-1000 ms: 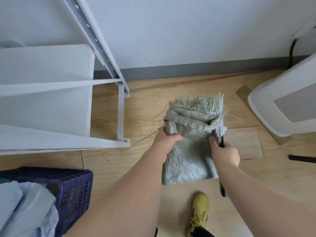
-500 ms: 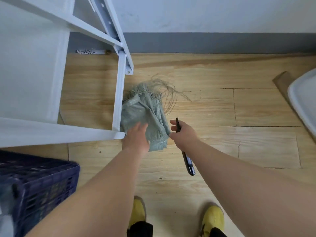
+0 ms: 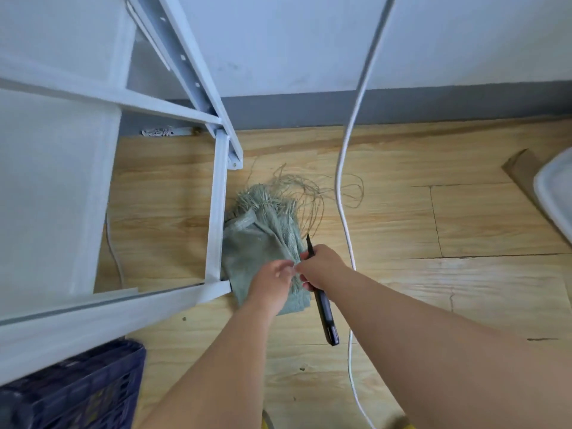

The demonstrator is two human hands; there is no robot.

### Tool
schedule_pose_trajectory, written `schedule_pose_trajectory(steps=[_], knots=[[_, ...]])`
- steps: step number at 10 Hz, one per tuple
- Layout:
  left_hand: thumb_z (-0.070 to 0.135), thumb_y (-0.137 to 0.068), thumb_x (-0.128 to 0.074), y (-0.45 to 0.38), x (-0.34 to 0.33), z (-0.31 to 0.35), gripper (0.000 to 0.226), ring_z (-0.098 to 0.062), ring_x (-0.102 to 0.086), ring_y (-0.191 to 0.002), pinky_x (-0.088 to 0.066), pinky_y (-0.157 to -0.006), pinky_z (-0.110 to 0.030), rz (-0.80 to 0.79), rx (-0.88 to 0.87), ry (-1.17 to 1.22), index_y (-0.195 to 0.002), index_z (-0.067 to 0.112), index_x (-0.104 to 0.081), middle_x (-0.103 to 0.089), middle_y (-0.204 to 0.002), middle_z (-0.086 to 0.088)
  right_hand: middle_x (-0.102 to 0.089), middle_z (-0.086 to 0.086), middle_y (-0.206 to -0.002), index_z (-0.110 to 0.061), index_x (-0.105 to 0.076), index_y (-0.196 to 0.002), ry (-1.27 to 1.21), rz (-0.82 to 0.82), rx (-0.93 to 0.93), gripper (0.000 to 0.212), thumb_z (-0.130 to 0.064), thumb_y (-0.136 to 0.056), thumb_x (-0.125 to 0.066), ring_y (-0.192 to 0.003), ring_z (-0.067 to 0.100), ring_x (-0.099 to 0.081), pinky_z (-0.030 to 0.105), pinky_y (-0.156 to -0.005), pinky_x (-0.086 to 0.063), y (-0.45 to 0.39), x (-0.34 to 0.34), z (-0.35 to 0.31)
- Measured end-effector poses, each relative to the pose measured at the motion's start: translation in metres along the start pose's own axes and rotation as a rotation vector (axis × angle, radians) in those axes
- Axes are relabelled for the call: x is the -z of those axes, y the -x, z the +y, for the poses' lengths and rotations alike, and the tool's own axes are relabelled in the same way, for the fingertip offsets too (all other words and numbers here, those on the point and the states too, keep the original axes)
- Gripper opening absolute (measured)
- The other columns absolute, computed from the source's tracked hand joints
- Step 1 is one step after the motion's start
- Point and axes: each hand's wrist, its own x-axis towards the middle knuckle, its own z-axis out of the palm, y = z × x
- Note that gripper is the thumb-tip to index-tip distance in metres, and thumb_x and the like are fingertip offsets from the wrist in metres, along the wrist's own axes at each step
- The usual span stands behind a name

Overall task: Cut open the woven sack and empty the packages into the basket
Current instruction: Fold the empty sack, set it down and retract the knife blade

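Note:
The grey-green woven sack (image 3: 263, 239) lies crumpled and flat on the wooden floor, pressed against the foot of the white shelf frame (image 3: 215, 218), with frayed threads spread from its far end. My left hand (image 3: 271, 281) hovers over the sack's near right part; it is blurred, and its fingers meet those of my right hand. My right hand (image 3: 322, 267) grips a black knife (image 3: 323, 308), blade tip pointing away along the sack's right edge. A corner of the dark blue basket (image 3: 80, 388) shows at the bottom left, its inside out of view.
A white cable (image 3: 343, 212) hangs from above and trails along the floor just right of my right hand. A white bin (image 3: 554, 196) sits on brown cardboard at the right edge. The wall and grey skirting close off the far side.
The sack went from held up in both hands to lying beside the shelf foot. My left hand has lifted off it and moved right to meet my right hand. The view has tilted up.

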Motion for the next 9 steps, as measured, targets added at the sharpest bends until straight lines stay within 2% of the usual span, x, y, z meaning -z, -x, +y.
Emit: schedule_pose_trajectory(steps=[1,2,3,4,5,6,7,8,9], knots=[[0.021,-0.101,-0.043,0.031,0.013,0.045,0.021,-0.014,-0.067,-0.085,-0.051,-0.088,-0.038,0.021,0.018,0.249,-0.107,0.021,-0.063,-0.069,-0.087,0.002,-0.063,0.012,-0.096,-0.013,-0.053,-0.11,0.002,0.079,0.066,0.031,-0.005,-0.081,-0.059,-0.08,0.03,-0.066,0.036,-0.07,-0.058,0.029,0.008,-0.036],[0.019,-0.101,-0.044,0.069,0.031,0.083,0.018,-0.017,-0.066,-0.084,-0.051,-0.083,-0.036,0.044,0.017,0.281,-0.097,0.026,-0.06,-0.068,-0.085,0.002,-0.063,0.006,-0.1,-0.016,-0.051,-0.124,-0.021,0.16,0.136,0.04,-0.009,-0.086,-0.058,-0.082,0.024,-0.064,0.024,-0.055,-0.047,0.069,0.023,-0.066],[0.019,-0.099,-0.046,0.119,0.046,0.118,0.018,-0.016,-0.06,-0.073,-0.043,-0.066,-0.028,0.033,-0.013,0.244,-0.106,0.02,-0.062,-0.067,-0.081,0.002,-0.058,0.003,-0.092,-0.014,-0.052,-0.125,-0.094,0.22,0.139,0.038,-0.007,-0.087,-0.054,-0.078,0.023,-0.058,0.021,-0.054,-0.04,0.114,0.043,-0.089],[0.018,-0.096,-0.05,0.181,0.065,0.157,0.014,-0.017,-0.054,-0.068,-0.038,-0.066,-0.029,0.021,-0.073,0.221,-0.093,0.022,-0.064,-0.063,-0.07,0.003,-0.057,0.003,-0.083,-0.013,-0.057,-0.117,-0.161,0.227,0.094,0.032,-0.009,-0.085,-0.055,-0.084,0.027,-0.061,0.028,-0.067,-0.047,0.172,0.064,-0.116],[0.022,-0.09,-0.049,0.241,0.087,0.204,0.022,-0.018,-0.052,-0.067,-0.036,-0.069,-0.032,-0.001,-0.173,0.127,-0.073,0.026,-0.062,-0.059,-0.072,0.002,-0.059,0.007,-0.088,-0.011,-0.059,-0.103,-0.154,0.198,0.156,0.018,-0.008,-0.086,-0.054,-0.095,0.03,-0.065,0.034,-0.081,-0.054,0.24,0.093,-0.155],[0.021,-0.099,-0.044,0.307,0.108,0.255,0.022,-0.019,-0.064,-0.075,-0.04,-0.062,-0.027,0.034,-0.228,0.176,-0.094,0.025,-0.064,-0.066,-0.085,0.0,-0.062,0.01,-0.094,-0.008,-0.057,-0.097,-0.187,0.161,0.277,0.01,-0.01,-0.089,-0.052,-0.086,0.027,-0.063,0.031,-0.072,-0.055,0.32,0.127,-0.19],[0.022,-0.101,-0.041,0.387,0.126,0.303,0.024,-0.02,-0.068,-0.082,-0.045,-0.068,-0.03,0.044,-0.309,0.192,-0.109,0.017,-0.063,-0.069,-0.094,0.0,-0.058,0.006,-0.09,-0.013,-0.057,-0.101,-0.247,0.148,0.374,0.012,-0.012,-0.091,-0.051,-0.074,0.021,-0.055,0.025,-0.06,-0.049,0.393,0.157,-0.222],[0.028,-0.1,-0.045,0.466,0.137,0.344,0.026,-0.019,-0.071,-0.086,-0.055,-0.075,-0.033,0.044,-0.387,0.174,-0.109,0.013,-0.064,-0.072,-0.098,-0.002,-0.059,0.006,-0.08,-0.014,-0.058,-0.099,-0.31,0.176,0.438,0.012,-0.012,-0.089,-0.051,-0.071,0.025,-0.057,0.026,-0.063,-0.05,0.465,0.188,-0.245],[0.036,-0.1,-0.044,0.542,0.144,0.381,0.029,-0.013,-0.071,-0.087,-0.056,-0.082,-0.035,0.016,-0.473,0.109,-0.107,0.015,-0.064,-0.072,-0.096,0.002,-0.059,0.007,-0.089,-0.016,-0.055,-0.096,-0.422,0.145,0.528,0.006,-0.015,-0.089,-0.054,-0.068,0.022,-0.056,0.025,-0.057,-0.046,0.563,0.221,-0.253]])
